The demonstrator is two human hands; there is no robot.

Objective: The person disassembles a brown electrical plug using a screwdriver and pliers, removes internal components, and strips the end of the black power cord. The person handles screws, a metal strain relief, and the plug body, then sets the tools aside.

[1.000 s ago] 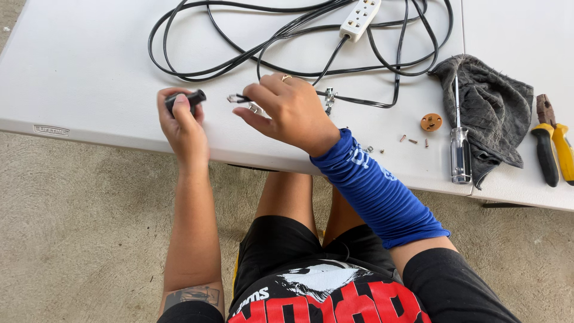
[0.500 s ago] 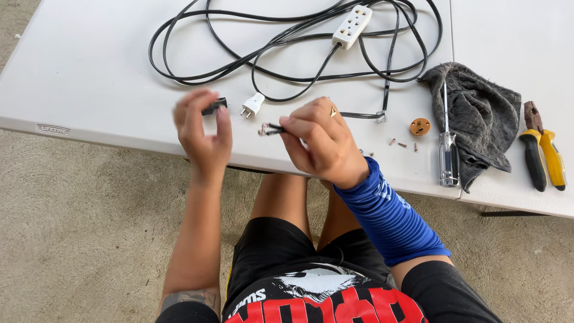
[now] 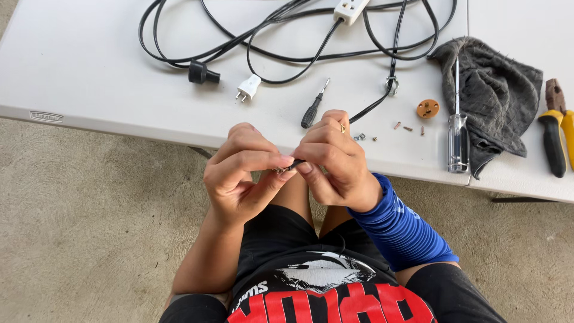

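While your left hand [image 3: 242, 170] and right hand [image 3: 335, 161] meet at the centre of the frame, both are pinched closed on the same thing: the dark end of the black cord [image 3: 291, 163], with a few small bright bits, too small to tell, showing at the left fingertips. The cord runs up from your right hand onto the white table [image 3: 89, 72] and joins the loose coils across the top of the frame. Just above your right hand lies a small black-handled screwdriver [image 3: 313, 107]. Upper left of centre sit a black plug cap [image 3: 202, 73] and a white plug [image 3: 247, 88], near each other. Right of the hands: small screws [image 3: 406, 127], an orange disc [image 3: 427, 108], a clear-handled screwdriver [image 3: 458, 134] on a grey rag [image 3: 499, 96], and yellow-handled pliers [image 3: 559, 128] at the right edge.
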